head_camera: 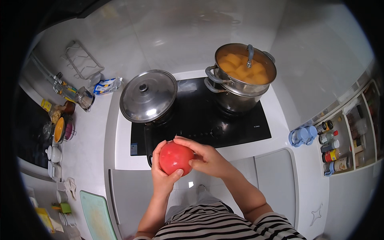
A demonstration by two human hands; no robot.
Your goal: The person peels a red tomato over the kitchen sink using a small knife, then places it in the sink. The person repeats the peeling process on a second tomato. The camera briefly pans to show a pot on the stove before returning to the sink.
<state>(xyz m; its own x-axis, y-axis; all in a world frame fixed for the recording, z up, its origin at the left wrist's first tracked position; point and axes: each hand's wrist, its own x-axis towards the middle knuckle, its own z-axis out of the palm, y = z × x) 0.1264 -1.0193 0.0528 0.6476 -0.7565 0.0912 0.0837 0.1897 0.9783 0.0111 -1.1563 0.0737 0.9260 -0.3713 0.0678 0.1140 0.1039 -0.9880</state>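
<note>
A large red tomato (176, 156) is held between both hands, in front of the stove's near edge. My left hand (162, 174) cups it from the left, with the thumb across its lower front. My right hand (207, 159) grips its right side, fingers over the top and thumb against the front. Beyond the hands is a black cooktop (195, 105). On its left burner sits a pan under a domed metal lid (150, 97). A stacked steel steamer pot (240, 94) stands on the right burner, with orange-yellow chunks (243, 69) visible under its glass lid.
A pale green cutting board (97, 214) lies on the left counter. Bowls (59, 129) and a white lidded pot (54, 154) line that side. At right are blue-lidded jars (300, 136) and a shelf of condiment bottles (333, 150). A black pan handle (148, 141) points toward me.
</note>
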